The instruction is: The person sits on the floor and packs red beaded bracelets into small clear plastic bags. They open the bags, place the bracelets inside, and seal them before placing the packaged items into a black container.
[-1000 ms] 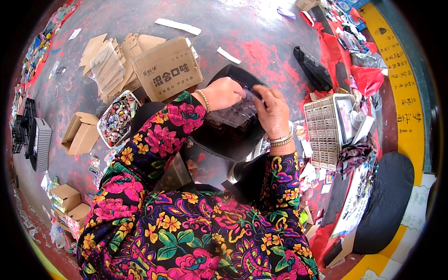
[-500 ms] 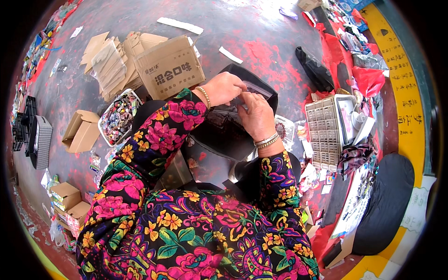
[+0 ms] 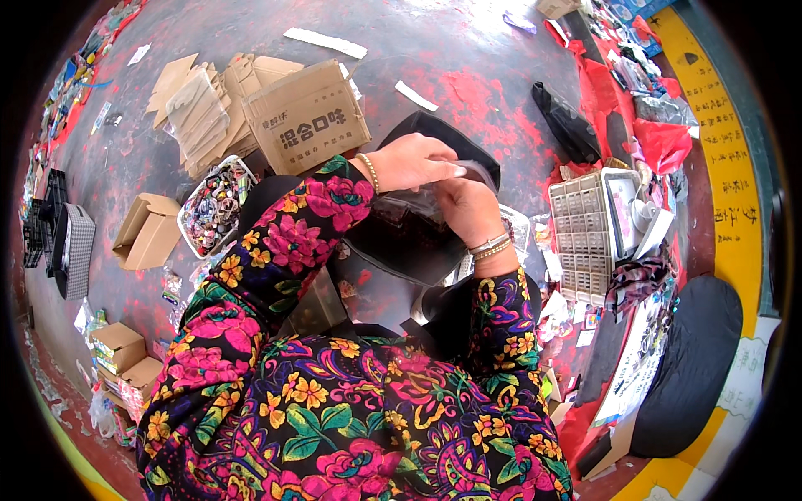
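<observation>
A person in a bright floral top sits on a grey floor [image 3: 468, 50] stained red, seen from above. Both hands meet over a black tray [image 3: 434, 250] in front of the lap, holding a clear plastic bag [image 3: 434, 196] between them. The left hand [image 3: 413, 160] pinches the bag's upper edge with fingers closed on it; the right hand [image 3: 469, 209] grips it from below, fingers curled round the film. The bag hangs just above the tray, its contents too dim to tell.

To do this well, it seems best to keep both pinches firm on the slippery film and keep the bag over the tray, so that anything that drops lands inside.

Around the person: a large brown carton [image 3: 307, 125] lies beyond the left arm, with flattened cardboard [image 3: 200, 100] behind it. A white basket [image 3: 213, 207] of small colourful items sits to the left, near smaller open boxes [image 3: 149, 230]. To the right stand a grey compartment organiser [image 3: 581, 238] and red cloth [image 3: 660, 142]. A yellow stripe [image 3: 718, 159] runs along the floor's right edge.
</observation>
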`<state>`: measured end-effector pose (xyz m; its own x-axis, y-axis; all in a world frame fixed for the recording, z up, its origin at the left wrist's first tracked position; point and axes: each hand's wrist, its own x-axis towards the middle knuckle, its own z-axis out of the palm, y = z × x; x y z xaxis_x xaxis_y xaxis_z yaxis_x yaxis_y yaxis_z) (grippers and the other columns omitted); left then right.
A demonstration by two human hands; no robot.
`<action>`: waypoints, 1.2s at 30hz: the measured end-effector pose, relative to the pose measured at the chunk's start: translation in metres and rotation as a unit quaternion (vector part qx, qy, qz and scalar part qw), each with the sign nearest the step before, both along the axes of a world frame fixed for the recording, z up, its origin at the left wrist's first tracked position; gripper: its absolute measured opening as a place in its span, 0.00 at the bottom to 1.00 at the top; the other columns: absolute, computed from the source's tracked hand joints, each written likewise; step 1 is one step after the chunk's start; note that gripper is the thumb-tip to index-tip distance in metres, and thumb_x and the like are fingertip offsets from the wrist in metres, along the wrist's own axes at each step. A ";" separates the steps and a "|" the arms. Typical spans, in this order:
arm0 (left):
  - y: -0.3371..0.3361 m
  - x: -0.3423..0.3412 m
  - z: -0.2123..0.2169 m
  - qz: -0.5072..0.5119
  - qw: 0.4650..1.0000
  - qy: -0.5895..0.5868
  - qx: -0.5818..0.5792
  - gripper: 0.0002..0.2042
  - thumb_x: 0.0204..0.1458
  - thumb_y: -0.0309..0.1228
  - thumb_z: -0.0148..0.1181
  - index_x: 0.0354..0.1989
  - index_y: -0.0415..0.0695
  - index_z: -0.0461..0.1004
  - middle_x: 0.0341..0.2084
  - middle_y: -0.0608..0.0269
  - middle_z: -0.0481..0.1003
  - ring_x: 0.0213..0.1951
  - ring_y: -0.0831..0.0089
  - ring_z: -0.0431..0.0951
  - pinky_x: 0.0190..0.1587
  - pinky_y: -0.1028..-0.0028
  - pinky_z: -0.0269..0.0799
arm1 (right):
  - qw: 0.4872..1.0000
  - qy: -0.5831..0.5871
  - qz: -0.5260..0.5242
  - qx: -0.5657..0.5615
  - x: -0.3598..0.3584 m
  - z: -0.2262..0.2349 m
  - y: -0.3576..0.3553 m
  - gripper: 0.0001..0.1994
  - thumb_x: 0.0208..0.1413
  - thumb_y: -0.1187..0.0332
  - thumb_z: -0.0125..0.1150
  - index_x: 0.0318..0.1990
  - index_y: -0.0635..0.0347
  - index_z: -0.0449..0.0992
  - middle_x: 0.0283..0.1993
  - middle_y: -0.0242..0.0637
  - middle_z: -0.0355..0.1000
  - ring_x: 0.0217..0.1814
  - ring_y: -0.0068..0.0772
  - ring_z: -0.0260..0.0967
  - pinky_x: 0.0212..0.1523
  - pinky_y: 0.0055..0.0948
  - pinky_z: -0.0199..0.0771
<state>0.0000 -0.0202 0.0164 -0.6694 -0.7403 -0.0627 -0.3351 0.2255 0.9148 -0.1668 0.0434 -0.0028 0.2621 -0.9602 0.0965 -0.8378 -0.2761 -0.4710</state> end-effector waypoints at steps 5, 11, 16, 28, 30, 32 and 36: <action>0.000 0.008 0.012 -0.018 0.993 0.016 0.112 0.28 0.47 0.33 0.59 0.56 0.35 0.61 0.52 0.54 0.66 0.44 0.72 0.72 0.34 0.75 0.73 | 0.991 -0.124 -0.054 -0.006 -0.015 0.002 -0.007 0.10 0.52 0.65 0.52 0.37 0.58 0.77 0.27 0.46 0.73 0.31 0.45 0.72 0.32 0.34 0.71; -0.006 0.005 -0.014 -0.044 0.997 -0.044 -0.055 0.18 0.48 0.30 0.56 0.48 0.37 0.68 0.45 0.52 0.71 0.41 0.66 0.74 0.37 0.71 0.73 | 0.951 -0.293 0.017 0.095 -0.019 0.011 -0.008 0.10 0.55 0.70 0.52 0.41 0.63 0.75 0.33 0.41 0.75 0.31 0.30 0.72 0.33 0.24 0.69; -0.007 0.002 -0.018 -0.087 0.984 -0.063 -0.139 0.19 0.47 0.33 0.57 0.47 0.37 0.68 0.42 0.47 0.72 0.44 0.55 0.73 0.47 0.66 0.67 | 0.947 -0.281 0.049 0.147 -0.025 0.017 -0.007 0.10 0.54 0.71 0.53 0.43 0.63 0.75 0.35 0.43 0.74 0.34 0.29 0.71 0.36 0.23 0.69; 0.007 -0.005 -0.020 -0.066 0.981 -0.001 -0.182 0.21 0.49 0.29 0.53 0.52 0.37 0.61 0.38 0.45 0.73 0.42 0.51 0.73 0.43 0.63 0.68 | 0.952 -0.283 0.066 0.100 -0.020 0.015 -0.003 0.10 0.53 0.71 0.55 0.42 0.63 0.74 0.36 0.45 0.73 0.38 0.40 0.72 0.40 0.27 0.69; 0.008 -0.007 -0.018 -0.073 0.979 -0.005 -0.191 0.19 0.51 0.29 0.51 0.51 0.38 0.60 0.37 0.44 0.72 0.41 0.49 0.72 0.42 0.60 0.68 | 0.959 -0.265 0.046 0.088 -0.020 0.015 -0.002 0.10 0.54 0.70 0.55 0.43 0.62 0.74 0.34 0.32 0.71 0.31 0.22 0.65 0.30 0.20 0.66; 0.011 -0.004 -0.014 -0.075 0.977 -0.030 -0.197 0.19 0.52 0.30 0.50 0.51 0.38 0.59 0.36 0.43 0.72 0.41 0.48 0.72 0.41 0.59 0.68 | 0.963 -0.259 0.028 0.074 -0.017 0.018 -0.001 0.10 0.54 0.69 0.56 0.41 0.63 0.75 0.33 0.32 0.72 0.30 0.20 0.65 0.29 0.19 0.66; 0.012 -0.001 -0.017 -0.050 0.976 -0.060 -0.203 0.17 0.55 0.31 0.45 0.51 0.37 0.57 0.35 0.40 0.72 0.40 0.45 0.71 0.41 0.57 0.67 | 0.948 -0.309 0.007 0.083 -0.014 0.020 0.000 0.09 0.52 0.68 0.58 0.38 0.63 0.76 0.33 0.42 0.74 0.33 0.27 0.70 0.37 0.23 0.69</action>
